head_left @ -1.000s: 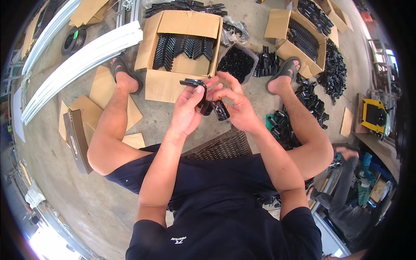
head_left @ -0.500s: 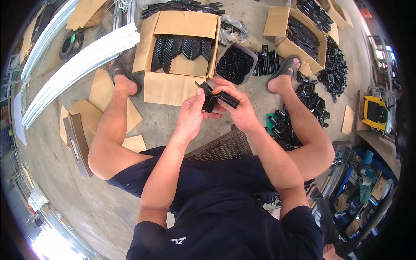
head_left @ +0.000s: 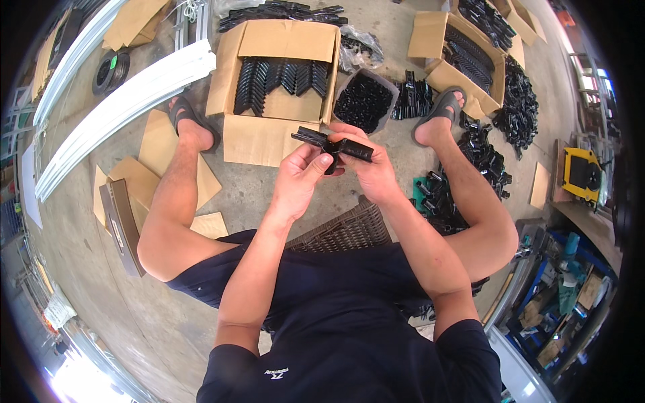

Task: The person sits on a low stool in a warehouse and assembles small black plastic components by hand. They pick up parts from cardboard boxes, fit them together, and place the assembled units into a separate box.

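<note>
Between my two hands, just in front of the open cardboard box (head_left: 259, 138), is a black angled bracket (head_left: 355, 150) with two arms spreading left and right from a middle joint. My left hand (head_left: 301, 180) is closed on the left arm and joint, its thumb pressed near the middle. My right hand (head_left: 373, 169) grips the right arm, fingers wrapped over its far side. The fingers partly hide the joint. Inside the box, similar black angled brackets (head_left: 282, 75) stand in neat rows.
Right of the box sits a bin of small black parts (head_left: 365, 101). Another carton (head_left: 484, 94) of black pieces stands beyond my right foot, with loose black parts (head_left: 480, 151) heaped nearby. White long profiles (head_left: 127, 111) lie at the left. A woven stool (head_left: 346, 228) is under me.
The bracket has turned, so its left arm now points outward to the left. My left thumb has shifted down toward the joint. A dark shape with bare skin has left the lower right.
</note>
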Demonstrator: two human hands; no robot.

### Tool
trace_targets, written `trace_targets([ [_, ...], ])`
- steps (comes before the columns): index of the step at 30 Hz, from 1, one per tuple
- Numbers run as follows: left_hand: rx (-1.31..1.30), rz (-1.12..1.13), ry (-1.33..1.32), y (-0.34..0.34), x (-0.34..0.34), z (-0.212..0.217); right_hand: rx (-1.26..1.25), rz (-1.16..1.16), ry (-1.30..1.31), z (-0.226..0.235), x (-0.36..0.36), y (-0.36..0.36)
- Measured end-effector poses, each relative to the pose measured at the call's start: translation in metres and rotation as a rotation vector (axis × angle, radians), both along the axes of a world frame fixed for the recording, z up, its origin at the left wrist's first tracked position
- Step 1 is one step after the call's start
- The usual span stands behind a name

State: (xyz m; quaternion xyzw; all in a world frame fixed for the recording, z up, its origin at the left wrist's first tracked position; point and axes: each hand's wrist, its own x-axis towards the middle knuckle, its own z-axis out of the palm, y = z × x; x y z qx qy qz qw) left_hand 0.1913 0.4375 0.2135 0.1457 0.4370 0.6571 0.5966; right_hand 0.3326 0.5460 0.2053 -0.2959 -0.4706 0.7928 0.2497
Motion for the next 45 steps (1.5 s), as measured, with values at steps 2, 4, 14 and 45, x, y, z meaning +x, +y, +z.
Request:
trace_targets([
  [2,0.011,0.001,0.054,0.002,0.002,0.003,0.148,-0.035,-0.001,-0.003,-0.001,0.000],
  [4,0.001,0.016,0.102,0.004,0.002,0.007,0.211,-0.007,-0.056,-0.001,0.000,0.001],
  [14,-0.051,0.055,0.249,0.001,-0.010,0.012,0.115,0.209,-0.263,0.036,0.012,0.020],
  [45,-0.172,0.041,0.410,0.000,-0.004,0.025,0.293,0.190,-0.297,0.026,0.005,0.005],
])
